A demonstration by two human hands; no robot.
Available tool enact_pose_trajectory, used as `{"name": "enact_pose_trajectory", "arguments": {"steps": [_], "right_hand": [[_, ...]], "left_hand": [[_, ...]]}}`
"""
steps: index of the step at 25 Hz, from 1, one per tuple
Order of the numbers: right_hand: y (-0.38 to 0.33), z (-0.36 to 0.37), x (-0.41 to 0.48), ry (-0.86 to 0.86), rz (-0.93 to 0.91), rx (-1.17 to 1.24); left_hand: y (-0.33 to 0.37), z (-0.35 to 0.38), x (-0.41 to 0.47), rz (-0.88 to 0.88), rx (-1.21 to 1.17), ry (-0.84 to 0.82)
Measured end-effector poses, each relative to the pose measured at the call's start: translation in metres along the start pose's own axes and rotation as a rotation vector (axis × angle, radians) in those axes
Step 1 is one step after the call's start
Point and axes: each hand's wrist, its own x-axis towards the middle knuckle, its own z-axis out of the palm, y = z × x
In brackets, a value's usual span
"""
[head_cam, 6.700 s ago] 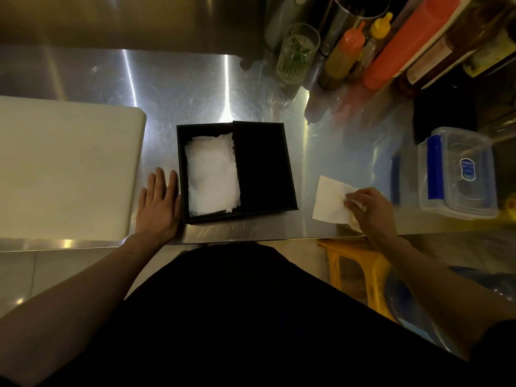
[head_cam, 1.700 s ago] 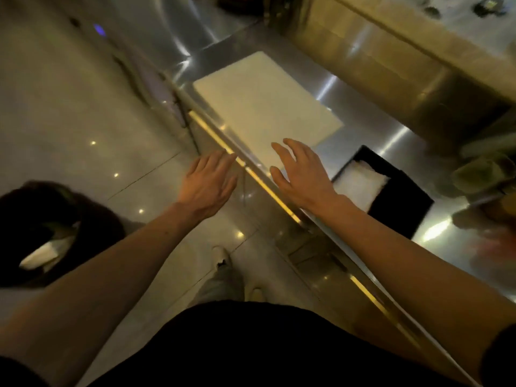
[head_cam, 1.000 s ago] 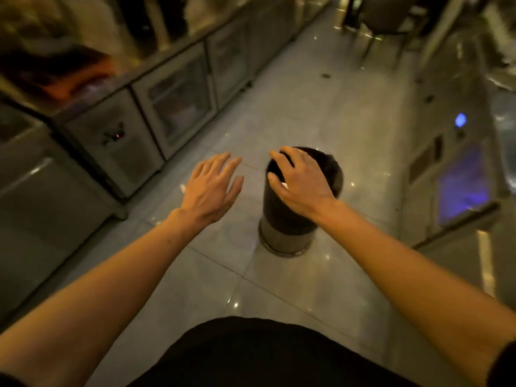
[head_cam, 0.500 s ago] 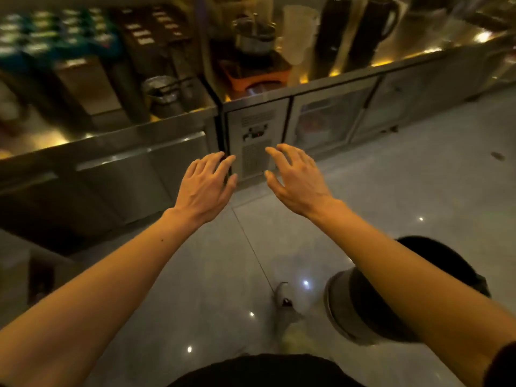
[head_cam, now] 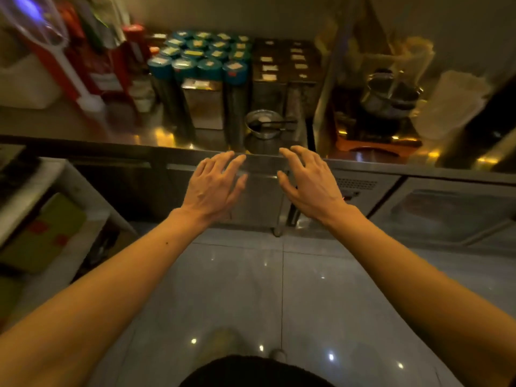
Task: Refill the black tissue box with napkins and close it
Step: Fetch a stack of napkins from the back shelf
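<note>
The black tissue box and the napkins are out of view. My left hand and my right hand are held out side by side in front of me, palms down, fingers spread, with nothing in either. They hover in the air before the front edge of a steel counter, above a tiled floor.
On the counter stand several blue-lidded canisters, dark boxes, a square tin, a small metal bowl, a metal pot and red bottles. A low white shelf stands at the left. Glass-fronted cabinet doors lie at right.
My view has swung away from the table with the tissue box, past a dark bin on the floor, round to a different counter. Both hands stay held out, spread and holding nothing.
</note>
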Motion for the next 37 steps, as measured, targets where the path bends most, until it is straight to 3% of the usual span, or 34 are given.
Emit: {"name": "enact_pose_trajectory", "arguments": {"steps": [5, 17, 23, 31, 37], "right_hand": [[0.004, 0.015, 0.107, 0.021, -0.127, 0.033], [-0.080, 0.018, 0.407, 0.163, -0.271, -0.003], [-0.098, 0.003, 0.518, 0.241, -0.327, 0.033], [-0.059, -0.012, 0.640, 0.245, -0.293, 0.091], [-0.005, -0.017, 0.742, 0.060, -0.242, 0.076]], "left_hand": [[-0.052, -0.008, 0.066, -0.089, 0.037, 0.061], [-0.265, -0.102, 0.274, -0.017, 0.063, 0.294], [-0.329, -0.134, 0.353, 0.029, 0.061, 0.378], [-0.367, -0.148, 0.469, -0.082, -0.050, 0.376], [-0.395, -0.151, 0.569, -0.251, -0.173, 0.199]]}}
